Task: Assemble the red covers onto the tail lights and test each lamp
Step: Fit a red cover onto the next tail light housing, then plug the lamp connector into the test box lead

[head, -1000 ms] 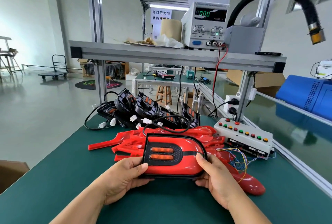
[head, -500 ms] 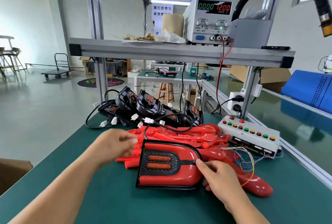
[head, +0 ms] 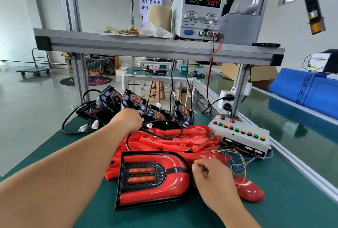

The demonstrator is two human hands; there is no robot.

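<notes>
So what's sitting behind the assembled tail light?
A pile of loose red covers, then black lamp housings, where the left hand reaches. The pile's bottom layers are covered from view.

The power supply (head: 199,11) display reads 0000 in green and 12.00 in red. The sign (head: 151,4) behind it reads 尾灯后壳与.
</notes>
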